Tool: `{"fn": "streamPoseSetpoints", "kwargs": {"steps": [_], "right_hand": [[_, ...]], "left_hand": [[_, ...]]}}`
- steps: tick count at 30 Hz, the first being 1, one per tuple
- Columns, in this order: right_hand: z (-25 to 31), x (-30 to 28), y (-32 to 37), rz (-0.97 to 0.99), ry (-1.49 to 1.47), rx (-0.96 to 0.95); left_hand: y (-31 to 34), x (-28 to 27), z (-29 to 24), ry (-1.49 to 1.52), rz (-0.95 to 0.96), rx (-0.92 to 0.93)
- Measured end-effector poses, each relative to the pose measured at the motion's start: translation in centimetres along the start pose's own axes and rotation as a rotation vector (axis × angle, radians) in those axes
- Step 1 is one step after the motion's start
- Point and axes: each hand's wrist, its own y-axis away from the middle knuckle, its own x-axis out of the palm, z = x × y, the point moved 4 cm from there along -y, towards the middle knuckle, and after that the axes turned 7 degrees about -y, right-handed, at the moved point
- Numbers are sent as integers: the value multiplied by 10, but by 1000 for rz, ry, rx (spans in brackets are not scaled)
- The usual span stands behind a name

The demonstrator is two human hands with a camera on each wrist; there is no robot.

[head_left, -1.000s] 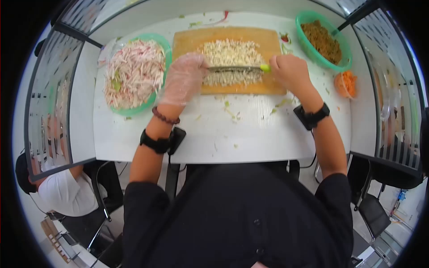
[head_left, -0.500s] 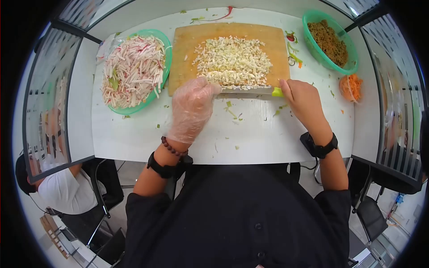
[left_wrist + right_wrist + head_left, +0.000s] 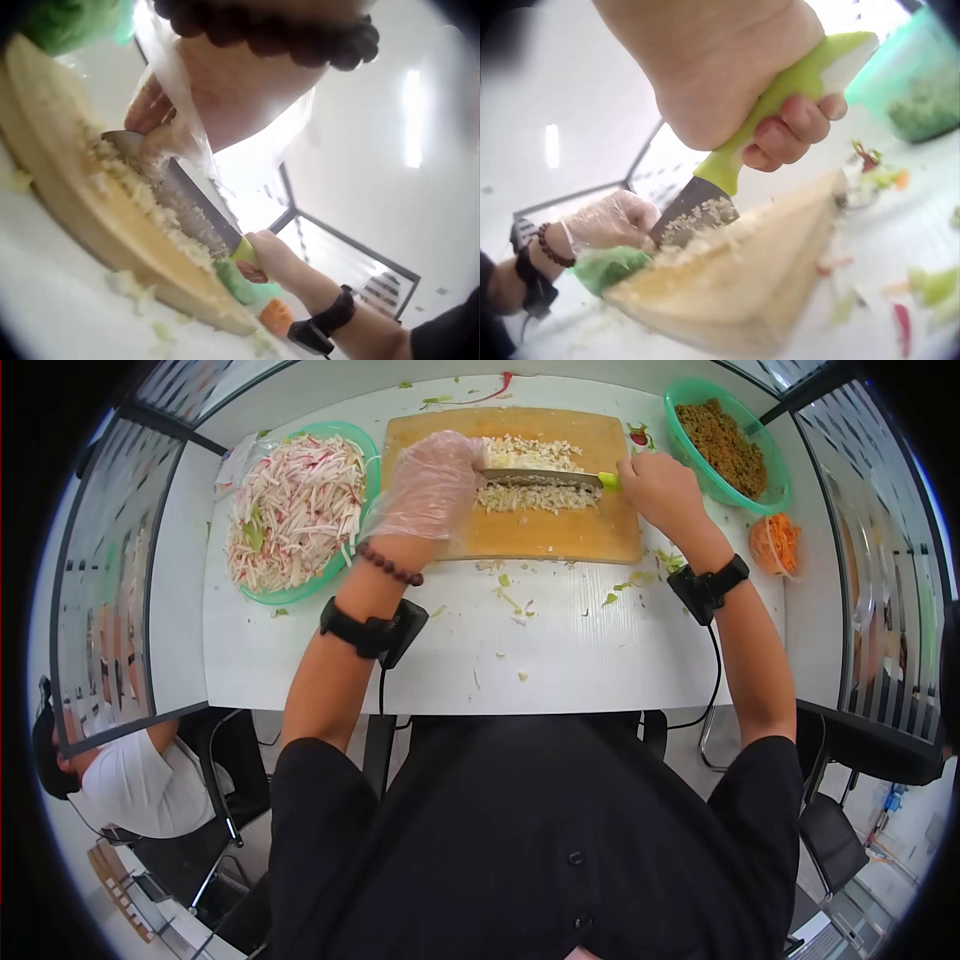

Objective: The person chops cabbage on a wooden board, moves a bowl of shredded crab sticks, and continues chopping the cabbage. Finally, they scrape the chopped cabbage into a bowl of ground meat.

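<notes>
A knife [image 3: 545, 477] lies across finely chopped pale vegetable [image 3: 538, 498] on a wooden cutting board [image 3: 500, 545]. My right hand [image 3: 662, 490] grips its green handle [image 3: 780, 94], fingers curled round it in the right wrist view. At the other end, my left hand [image 3: 428, 485], in a clear plastic glove, pinches the blade near its tip; thumb and fingers [image 3: 159, 146] meet on the metal in the left wrist view. Chopped bits cling to the blade [image 3: 694, 214], and more lie on both sides of it.
A green bowl [image 3: 372, 485] of shredded pink-white vegetable stands left of the board. At the right are a green bowl [image 3: 782, 490] of brown food and a small container of orange shreds [image 3: 776, 547]. Scraps [image 3: 508, 600] litter the white table [image 3: 560, 660]. Partitions enclose it.
The knife and both hands came down to the board's near edge half a second ago, and now are back up over the chopped pieces. Both hands have kept their hold.
</notes>
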Motion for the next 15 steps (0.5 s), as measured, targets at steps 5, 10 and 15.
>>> {"fn": "streamPoseSetpoints", "kwargs": {"steps": [5, 10, 15], "right_hand": [[-7, 21, -6, -46, 9, -72], [7, 16, -8, -40, 156, -102], [8, -10, 5, 134, -280, 287]], "left_hand": [[14, 12, 9, -8, -21, 3], [-12, -6, 16, -39, -32, 76], [-2, -9, 13, 45, -131, 38]]}}
